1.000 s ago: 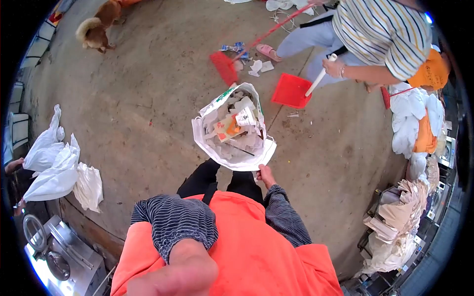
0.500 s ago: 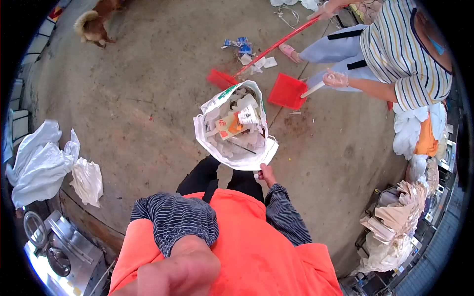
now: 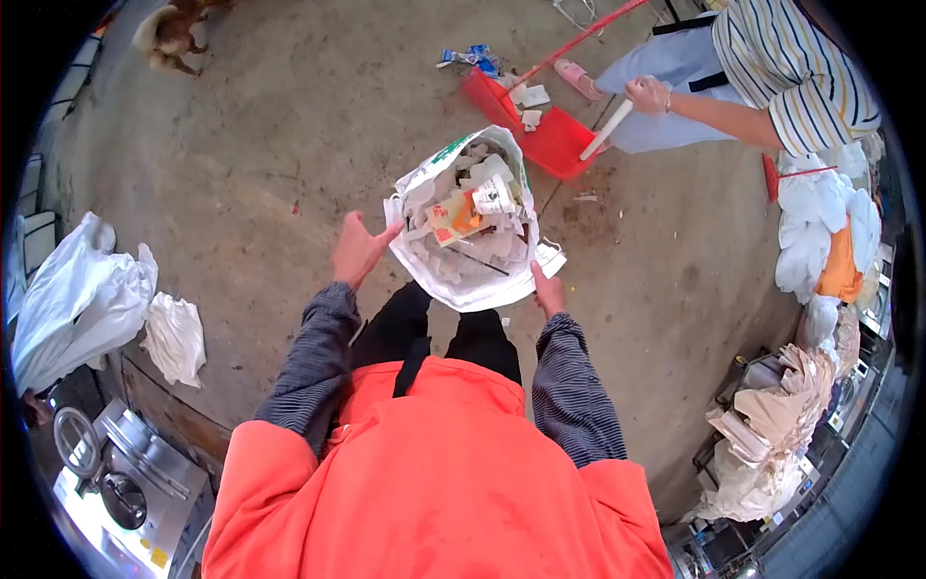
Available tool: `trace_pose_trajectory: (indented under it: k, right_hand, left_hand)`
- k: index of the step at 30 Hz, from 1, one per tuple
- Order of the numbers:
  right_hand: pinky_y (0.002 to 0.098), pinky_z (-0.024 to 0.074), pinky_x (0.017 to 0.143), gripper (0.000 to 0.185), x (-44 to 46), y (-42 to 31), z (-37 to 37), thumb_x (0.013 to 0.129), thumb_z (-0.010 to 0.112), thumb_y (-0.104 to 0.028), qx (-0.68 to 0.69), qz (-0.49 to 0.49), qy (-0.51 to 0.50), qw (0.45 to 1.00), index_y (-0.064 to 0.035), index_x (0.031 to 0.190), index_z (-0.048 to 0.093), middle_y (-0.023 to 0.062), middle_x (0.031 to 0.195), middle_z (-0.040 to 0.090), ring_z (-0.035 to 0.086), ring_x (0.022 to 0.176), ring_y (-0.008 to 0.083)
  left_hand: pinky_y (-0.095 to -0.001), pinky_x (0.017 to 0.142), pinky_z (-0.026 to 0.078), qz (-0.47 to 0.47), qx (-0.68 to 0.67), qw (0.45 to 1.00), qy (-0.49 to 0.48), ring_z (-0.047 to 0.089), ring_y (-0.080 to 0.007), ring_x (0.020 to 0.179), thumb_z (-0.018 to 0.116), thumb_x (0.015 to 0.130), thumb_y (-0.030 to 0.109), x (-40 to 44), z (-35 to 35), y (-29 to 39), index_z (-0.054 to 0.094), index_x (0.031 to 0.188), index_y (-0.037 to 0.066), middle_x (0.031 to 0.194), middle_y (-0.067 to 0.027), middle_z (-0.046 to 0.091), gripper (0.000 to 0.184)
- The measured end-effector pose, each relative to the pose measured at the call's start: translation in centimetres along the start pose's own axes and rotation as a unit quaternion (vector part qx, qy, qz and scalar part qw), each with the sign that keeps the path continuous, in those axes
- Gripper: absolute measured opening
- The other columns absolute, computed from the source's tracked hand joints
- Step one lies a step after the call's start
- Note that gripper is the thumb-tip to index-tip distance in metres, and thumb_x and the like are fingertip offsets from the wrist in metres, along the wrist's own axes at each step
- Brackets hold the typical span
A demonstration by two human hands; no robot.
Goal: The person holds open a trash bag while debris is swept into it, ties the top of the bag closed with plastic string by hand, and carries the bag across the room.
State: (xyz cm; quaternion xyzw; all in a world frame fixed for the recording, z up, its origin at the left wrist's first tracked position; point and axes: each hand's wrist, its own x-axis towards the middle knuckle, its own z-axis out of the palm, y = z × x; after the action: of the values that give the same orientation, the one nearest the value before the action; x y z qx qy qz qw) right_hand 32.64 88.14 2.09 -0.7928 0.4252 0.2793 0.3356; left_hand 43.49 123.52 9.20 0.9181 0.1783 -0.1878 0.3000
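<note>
The soft, probably light bag [image 3: 451,291] was mid-scene, its rim [image 3: 424,176] pinched on the right by the right hand [image 3: 550,291], while the left hand [image 3: 359,253] met the left side, grip unclear, both sides offering sound holds.

Your bag [image 3: 446,293] looks smooth, creased, plastic; scraps [image 3: 485,170] inside look papery, matt. Your sleeves [image 3: 577,391]: matt cloth. Around you: dustpan [image 3: 561,145], smooth plastic; floor [image 3: 241,193], rough matt concrete; machine [image 3: 172,507], glossy metal.
</note>
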Motion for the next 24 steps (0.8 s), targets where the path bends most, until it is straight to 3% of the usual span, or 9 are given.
trace_pose_trajectory:
  k: [2,4,9,11,14,16,18,20,24]
  right_hand:
    - [0.044,0.0432,0.067,0.067,0.7,-0.4,0.3,0.076,0.044,-0.058,-0.044,0.012,-0.005,0.999,0.0072,0.083,0.06,0.0247,0.073,0.06,0.058,0.074,0.0398]
    - [0.0445,0.0432,0.068,0.064,-0.6,-2.9,1.2,0.08,0.042,-0.055,-0.048,-0.157,-0.074,0.984,0.0069,0.086,0.059,0.026,0.075,0.059,0.057,0.076,0.0416]
    - [0.0437,0.0431,0.072,0.058,-7.3,-7.6,6.5,0.082,0.041,-0.052,-0.054,-0.242,-0.089,0.965,0.0031,0.089,0.06,0.0256,0.081,0.059,0.056,0.082,0.0424]
    - [0.0429,0.0417,0.076,0.058,-6.7,-5.9,7.9,0.082,0.042,-0.051,0.14,-0.207,-0.047,0.967,0.0042,0.091,0.059,0.0272,0.088,0.058,0.054,0.09,0.0413]
    - [0.0412,0.0422,0.075,0.057,-1.8,-1.6,5.3,0.082,0.044,-0.048,0.138,0.009,-0.099,0.985,0.0053,0.093,0.059,0.0258,0.088,0.06,0.056,0.089,0.0393]
    - [0.041,0.0425,0.071,0.055,-1.3,-3.8,2.2,0.083,0.044,-0.047,0.073,-0.015,-0.084,0.994,0.0054,0.09,0.059,0.0249,0.083,0.06,0.058,0.083,0.0377]
    - [0.0297,0.0436,0.057,0.055,-0.3,-6.5,0.5,0.082,0.047,-0.046,-0.007,-0.128,-0.025,0.991,0.0067,0.085,0.06,0.0096,0.074,0.061,0.057,0.066,0.0169]
    - [0.0337,0.0428,0.062,0.054,0.2,-9.2,0.3,0.083,0.047,-0.045,0.048,-0.155,-0.018,0.987,0.0069,0.086,0.06,0.0139,0.076,0.062,0.059,0.07,0.0223]
    - [0.0334,0.0422,0.067,0.043,-5.9,-14.3,-2.9,0.085,0.049,-0.036,0.245,-0.237,0.003,0.94,0.0064,0.088,0.059,0.0093,0.077,0.062,0.057,0.074,0.0173]
  left_hand:
    - [-0.0404,0.081,0.041,-0.04,0.049,0.993,-0.1,0.053,-0.0346,0.099,0.05,0.078,0.053,1.8,2.2,-1.5,0.05,0.105,-0.006,0.106,-0.0229,0.054,0.065]
    - [-0.0423,0.078,0.042,-0.082,0.098,0.97,-0.205,0.055,-0.0366,0.095,0.044,0.08,0.055,2.9,4.4,-3.3,0.054,0.101,-0.006,0.101,-0.024,0.057,0.065]
    - [-0.0494,0.068,0.042,-0.134,-0.019,0.985,-0.108,0.056,-0.0415,0.077,0.031,0.089,0.045,7.3,4.4,-9.6,0.062,0.081,-0.003,0.077,-0.0261,0.058,0.057]
    - [-0.0498,0.067,0.042,-0.074,0.055,0.988,-0.128,0.056,-0.0423,0.075,0.03,0.088,0.045,7.0,2.2,-8.8,0.061,0.08,-0.003,0.075,-0.0262,0.058,0.058]
    - [-0.0481,0.068,0.041,-0.026,0.048,0.989,-0.14,0.055,-0.0429,0.076,0.03,0.087,0.05,5.1,3.8,-9.6,0.06,0.074,-0.005,0.073,-0.0286,0.056,0.064]
    - [-0.0466,0.069,0.041,-0.033,-0.032,0.992,-0.122,0.055,-0.0432,0.077,0.032,0.085,0.052,4.8,5.3,-8.7,0.059,0.071,-0.006,0.072,-0.0286,0.056,0.065]
    - [-0.0466,0.064,0.039,-0.027,-0.098,0.987,-0.128,0.054,-0.0433,0.072,0.035,0.085,0.051,4.6,3.6,-4.4,0.057,0.07,-0.007,0.069,-0.0287,0.055,0.064]
    - [-0.0474,0.059,0.036,0.065,-0.088,0.994,-0.018,0.053,-0.0432,0.066,0.037,0.085,0.049,6.4,2.3,-2.6,0.055,0.068,-0.008,0.066,-0.0291,0.052,0.063]
    - [-0.0318,0.053,0.038,-0.013,-0.324,0.946,-0.025,0.049,-0.0092,0.061,0.046,0.086,0.039,4.6,-2.3,-1.7,0.057,0.074,-0.008,0.057,-0.0079,0.054,0.05]
